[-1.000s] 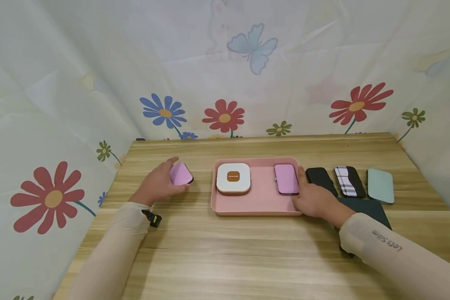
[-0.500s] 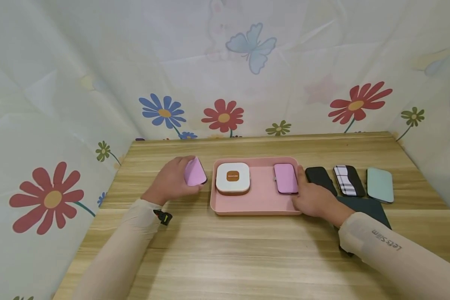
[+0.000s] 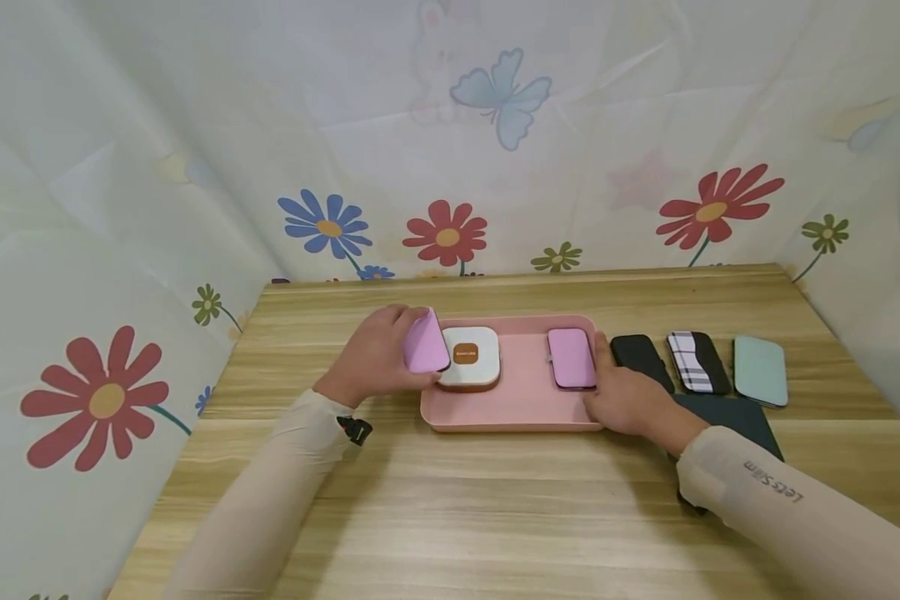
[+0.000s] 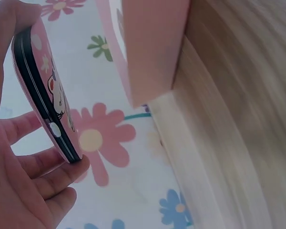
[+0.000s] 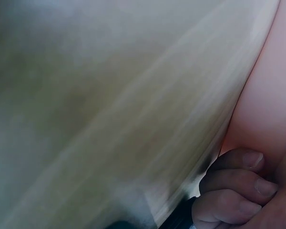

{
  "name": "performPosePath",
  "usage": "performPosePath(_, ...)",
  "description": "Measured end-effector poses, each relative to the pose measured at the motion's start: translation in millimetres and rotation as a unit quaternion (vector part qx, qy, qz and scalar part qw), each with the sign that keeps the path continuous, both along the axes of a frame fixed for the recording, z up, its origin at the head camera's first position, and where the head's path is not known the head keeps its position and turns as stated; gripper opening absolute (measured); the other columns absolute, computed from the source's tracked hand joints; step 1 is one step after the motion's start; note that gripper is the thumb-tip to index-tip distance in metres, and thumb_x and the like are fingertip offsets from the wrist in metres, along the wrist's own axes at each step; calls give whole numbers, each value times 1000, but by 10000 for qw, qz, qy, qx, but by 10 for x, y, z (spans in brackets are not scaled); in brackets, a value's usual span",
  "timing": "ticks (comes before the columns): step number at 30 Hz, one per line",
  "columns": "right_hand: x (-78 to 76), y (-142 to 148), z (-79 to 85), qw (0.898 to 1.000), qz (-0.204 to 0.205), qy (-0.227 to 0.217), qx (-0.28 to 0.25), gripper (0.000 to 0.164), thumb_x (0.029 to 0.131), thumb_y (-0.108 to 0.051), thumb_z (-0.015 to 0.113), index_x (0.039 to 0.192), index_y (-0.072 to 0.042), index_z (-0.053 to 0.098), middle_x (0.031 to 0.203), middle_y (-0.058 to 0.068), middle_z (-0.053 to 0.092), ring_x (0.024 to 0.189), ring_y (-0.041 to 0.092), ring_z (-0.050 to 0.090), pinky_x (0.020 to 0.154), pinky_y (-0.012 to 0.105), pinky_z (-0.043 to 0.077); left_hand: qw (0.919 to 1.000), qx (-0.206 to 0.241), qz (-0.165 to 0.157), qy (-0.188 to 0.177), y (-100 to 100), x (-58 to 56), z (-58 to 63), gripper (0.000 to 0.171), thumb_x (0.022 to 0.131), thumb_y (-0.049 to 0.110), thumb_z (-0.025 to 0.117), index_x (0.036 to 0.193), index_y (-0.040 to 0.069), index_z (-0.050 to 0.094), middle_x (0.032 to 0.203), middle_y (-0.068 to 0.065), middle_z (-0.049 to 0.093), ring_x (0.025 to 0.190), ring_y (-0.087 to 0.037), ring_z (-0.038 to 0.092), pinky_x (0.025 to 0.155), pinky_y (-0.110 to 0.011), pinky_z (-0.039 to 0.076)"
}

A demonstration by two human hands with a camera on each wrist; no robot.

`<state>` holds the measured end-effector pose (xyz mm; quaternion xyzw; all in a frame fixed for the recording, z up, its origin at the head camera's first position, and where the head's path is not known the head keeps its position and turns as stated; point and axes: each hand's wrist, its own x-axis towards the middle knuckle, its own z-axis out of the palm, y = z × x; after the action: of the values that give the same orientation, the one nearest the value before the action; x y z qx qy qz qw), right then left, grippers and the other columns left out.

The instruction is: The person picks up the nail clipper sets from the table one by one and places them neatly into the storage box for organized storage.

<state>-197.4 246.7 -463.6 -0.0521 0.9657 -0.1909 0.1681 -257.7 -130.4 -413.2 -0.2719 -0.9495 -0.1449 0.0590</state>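
Note:
My left hand [image 3: 378, 354] holds a flat pink case [image 3: 426, 343], tilted, over the left end of the pink tray [image 3: 521, 408]. In the left wrist view this case [image 4: 46, 98] shows a black edge, a small metal clasp and a cartoon print, pinched between thumb and fingers. My right hand [image 3: 630, 396] grips the tray's right end; its curled fingers [image 5: 233, 186] lie against the wall in the right wrist view. Inside the tray are a white rounded case [image 3: 483, 346] with a brown label at left and another pink case [image 3: 572, 358] at right.
Right of the tray lie a black case [image 3: 640, 354], a plaid-and-black case [image 3: 697, 362] and a mint green case [image 3: 761, 372]. A dark green flat piece [image 3: 742, 421] lies partly under my right forearm. A flower-printed curtain [image 3: 600, 192] stands behind the wooden table [image 3: 450, 508].
My left hand has moved right with the pink case, from the bare table left of the tray to over its left end. My right hand and the tray have stayed put.

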Motion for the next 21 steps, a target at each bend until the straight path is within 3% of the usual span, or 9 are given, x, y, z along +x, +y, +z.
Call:
performPosePath(8, 3, -7, 11, 10000, 42, -14, -30, 95, 95, -28, 44, 154, 0, -24, 56, 3, 51, 43, 16, 39, 42, 29, 24, 9996, -185, -189, 112, 188, -2, 86, 101, 66, 67, 77, 148, 15, 46, 134, -7, 56, 114, -23, 53, 94, -41, 53)
performPosePath(21, 10, -7, 27, 10000, 35, -32, -67, 95, 95, -27, 44, 154, -1, -25, 57, 3, 51, 44, 16, 39, 43, 29, 24, 9980, -386, -421, -268, 610, 34, 169, 101, 66, 71, 76, 149, 23, 46, 138, -5, 53, 117, -21, 52, 97, -39, 51)
